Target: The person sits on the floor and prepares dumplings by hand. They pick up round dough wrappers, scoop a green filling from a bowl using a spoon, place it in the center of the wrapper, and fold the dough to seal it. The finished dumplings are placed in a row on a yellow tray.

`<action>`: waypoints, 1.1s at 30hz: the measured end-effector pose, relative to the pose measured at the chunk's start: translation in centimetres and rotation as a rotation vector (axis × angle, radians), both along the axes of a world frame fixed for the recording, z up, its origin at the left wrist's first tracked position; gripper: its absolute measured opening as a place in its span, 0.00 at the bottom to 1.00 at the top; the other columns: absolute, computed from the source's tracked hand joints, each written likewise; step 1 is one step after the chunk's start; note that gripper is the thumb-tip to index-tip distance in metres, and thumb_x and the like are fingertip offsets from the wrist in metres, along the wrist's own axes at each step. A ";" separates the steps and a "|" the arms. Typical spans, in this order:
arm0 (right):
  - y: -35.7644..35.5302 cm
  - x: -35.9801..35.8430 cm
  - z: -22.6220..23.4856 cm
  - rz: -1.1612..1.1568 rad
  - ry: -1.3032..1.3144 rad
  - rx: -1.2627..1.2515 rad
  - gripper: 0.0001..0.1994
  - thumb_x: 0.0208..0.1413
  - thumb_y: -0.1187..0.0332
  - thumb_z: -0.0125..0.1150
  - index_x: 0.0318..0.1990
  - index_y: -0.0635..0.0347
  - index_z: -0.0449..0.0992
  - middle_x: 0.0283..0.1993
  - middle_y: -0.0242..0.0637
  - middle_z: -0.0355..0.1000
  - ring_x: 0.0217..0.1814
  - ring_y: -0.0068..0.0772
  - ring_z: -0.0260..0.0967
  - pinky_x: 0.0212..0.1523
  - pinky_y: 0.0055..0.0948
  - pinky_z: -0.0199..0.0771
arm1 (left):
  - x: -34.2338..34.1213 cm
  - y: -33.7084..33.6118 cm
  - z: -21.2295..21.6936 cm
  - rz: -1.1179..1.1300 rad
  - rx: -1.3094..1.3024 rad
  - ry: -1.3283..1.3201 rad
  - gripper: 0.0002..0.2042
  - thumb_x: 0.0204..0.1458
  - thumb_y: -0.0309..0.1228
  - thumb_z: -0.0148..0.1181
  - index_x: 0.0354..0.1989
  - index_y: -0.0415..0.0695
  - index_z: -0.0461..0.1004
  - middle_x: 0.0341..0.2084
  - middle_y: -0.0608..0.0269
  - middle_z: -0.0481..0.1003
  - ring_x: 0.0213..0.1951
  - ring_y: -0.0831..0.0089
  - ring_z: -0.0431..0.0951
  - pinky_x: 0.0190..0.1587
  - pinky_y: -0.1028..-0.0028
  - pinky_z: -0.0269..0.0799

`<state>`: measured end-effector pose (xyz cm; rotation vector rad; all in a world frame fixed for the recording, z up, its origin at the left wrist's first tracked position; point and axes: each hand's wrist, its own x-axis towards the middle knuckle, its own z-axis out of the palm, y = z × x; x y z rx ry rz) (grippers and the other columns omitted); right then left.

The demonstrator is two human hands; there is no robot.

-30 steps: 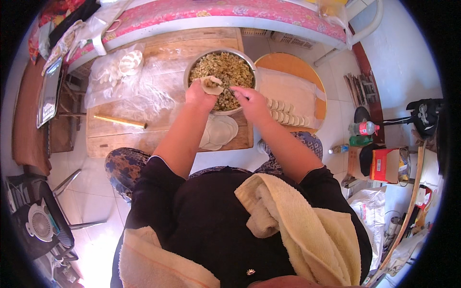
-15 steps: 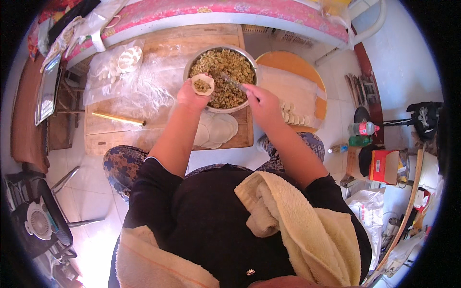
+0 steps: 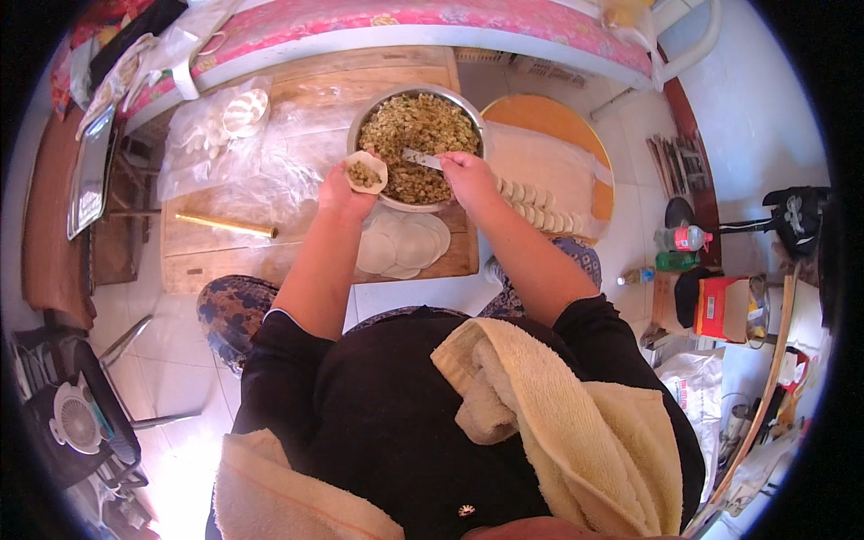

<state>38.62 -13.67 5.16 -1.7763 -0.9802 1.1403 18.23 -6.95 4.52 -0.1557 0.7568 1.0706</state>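
Clock hours: read about the metal bowl (image 3: 418,87), 12 being away from the wearer.
Towel (image 3: 576,396): cream, draped over the wearer's dark top, 5 o'clock.
Wrapper stack (image 3: 402,245): pale overlapping discs, 6 o'clock, near the closest edge of the wooden table (image 3: 202,274).
Left hand (image 3: 348,195): 8 o'clock, fingers cupped round one wrapper.
Held wrapper (image 3: 366,173): round, hollow side facing up, a portion of filling (image 3: 418,121) inside; overlaps the bowl's rim at 8 in this view.
Right hand (image 3: 468,177): 4 o'clock, fingers closed on the spatula's end.
Spatula (image 3: 422,159): flat, metal; long axis near 9-to-3, slightly tilted, tip toward 10, above or on the bowl's filling, contact uncertain.
Working gap: narrow, between wrapper edge and spatula tip.
Gold rod (image 3: 226,225): 8 o'clock, axis near 9-to-3, well apart from the left hand.
Round board (image 3: 531,110): 3 o'clock, yellow-edged; dumplings (image 3: 540,210) in rows on its near side.
Labels: red band on a clear bottle (image 3: 688,238), past 3; pale sticker on a red carton (image 3: 711,308), 4 o'clock.
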 end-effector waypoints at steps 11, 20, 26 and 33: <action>-1.4 0.8 2.3 -0.151 0.673 -0.063 0.14 0.61 0.68 0.50 0.52 0.61 0.71 0.20 0.21 0.57 0.18 0.15 0.51 0.21 0.18 0.54 | -0.3 -0.5 0.8 -0.027 -0.021 0.031 0.23 0.64 0.37 0.26 0.54 0.32 0.62 0.47 0.47 0.71 0.50 0.54 0.71 0.56 0.56 0.66; -4.3 0.0 4.1 0.281 -0.182 0.419 0.11 0.59 0.68 0.53 0.46 0.52 0.78 0.22 0.31 0.63 0.23 0.30 0.60 0.26 0.29 0.65 | 1.7 -1.9 4.0 -0.186 0.139 -0.177 0.31 0.64 0.50 0.25 0.64 0.36 0.53 0.62 0.47 0.58 0.64 0.52 0.57 0.67 0.55 0.50; -6.0 -0.3 6.2 0.436 -0.729 0.703 0.16 0.49 0.73 0.59 0.47 0.49 0.78 0.24 0.39 0.62 0.28 0.43 0.64 0.29 0.39 0.66 | 2.1 -2.1 4.9 -0.209 0.125 -0.229 0.32 0.63 0.52 0.23 0.64 0.37 0.53 0.62 0.48 0.58 0.64 0.52 0.57 0.66 0.54 0.49; -6.8 -0.6 6.5 0.477 -0.768 0.715 0.17 0.47 0.75 0.59 0.47 0.50 0.78 0.24 0.38 0.62 0.28 0.42 0.64 0.29 0.37 0.66 | 2.0 -2.0 4.5 -0.223 0.127 -0.186 0.33 0.62 0.55 0.23 0.62 0.37 0.56 0.60 0.47 0.60 0.63 0.51 0.58 0.65 0.52 0.50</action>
